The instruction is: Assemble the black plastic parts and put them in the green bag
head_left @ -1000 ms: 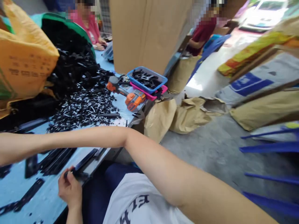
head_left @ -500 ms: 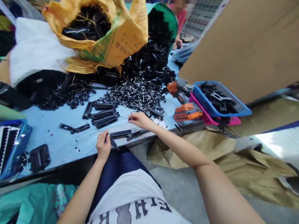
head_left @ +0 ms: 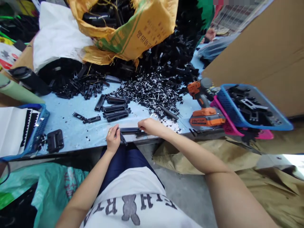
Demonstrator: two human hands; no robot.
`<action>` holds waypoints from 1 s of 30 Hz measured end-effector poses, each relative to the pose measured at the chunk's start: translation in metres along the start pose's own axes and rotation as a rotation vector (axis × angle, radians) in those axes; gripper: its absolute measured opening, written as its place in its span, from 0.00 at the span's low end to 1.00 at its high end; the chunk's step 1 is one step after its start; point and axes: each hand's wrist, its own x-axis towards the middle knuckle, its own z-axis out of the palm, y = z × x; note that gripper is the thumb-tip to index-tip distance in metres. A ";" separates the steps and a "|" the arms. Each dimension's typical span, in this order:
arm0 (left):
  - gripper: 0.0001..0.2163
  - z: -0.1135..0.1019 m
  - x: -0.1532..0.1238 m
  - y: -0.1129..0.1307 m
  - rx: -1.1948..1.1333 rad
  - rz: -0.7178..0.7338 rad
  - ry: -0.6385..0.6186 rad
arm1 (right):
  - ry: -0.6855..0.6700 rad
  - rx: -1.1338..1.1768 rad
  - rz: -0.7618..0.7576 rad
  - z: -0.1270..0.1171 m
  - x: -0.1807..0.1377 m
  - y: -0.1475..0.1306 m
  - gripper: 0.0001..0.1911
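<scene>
My left hand [head_left: 113, 139] is closed at the table's front edge, its fingertips pinching the left end of a long black plastic bar [head_left: 129, 129]. A shorter black arm [head_left: 123, 138] slants down from that end. At the bar's right end is my right hand [head_left: 152, 126], fingers pressed together. Whatever lies between those fingertips is too small and hidden to make out. Just behind my hands, several black plastic bars [head_left: 116, 110] lie side by side. Farther back spreads a heap of small black and silvery pieces [head_left: 152, 91].
An orange cordless drill [head_left: 205, 114] stands right of the heap, beside a blue basket [head_left: 280, 125] of black parts. Left are another blue basket [head_left: 44, 118] and a dark block [head_left: 55, 141]. A yellow sack [head_left: 152, 31] stands behind. Someone's hand [head_left: 210, 34] shows at the back.
My right hand has come down onto the right end of the bar; before, it was held above it with fingers pinched. My left hand keeps its grip. The camera view has shifted.
</scene>
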 end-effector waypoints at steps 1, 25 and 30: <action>0.12 0.000 0.000 0.000 0.000 -0.005 -0.006 | -0.008 -0.011 -0.009 0.002 0.001 0.000 0.08; 0.15 -0.014 -0.011 0.047 0.534 -0.422 -0.574 | 0.334 0.209 -0.202 0.084 0.050 -0.049 0.21; 0.15 -0.029 -0.007 0.045 0.473 -0.335 -0.580 | 0.352 0.135 -0.222 0.075 0.029 -0.042 0.22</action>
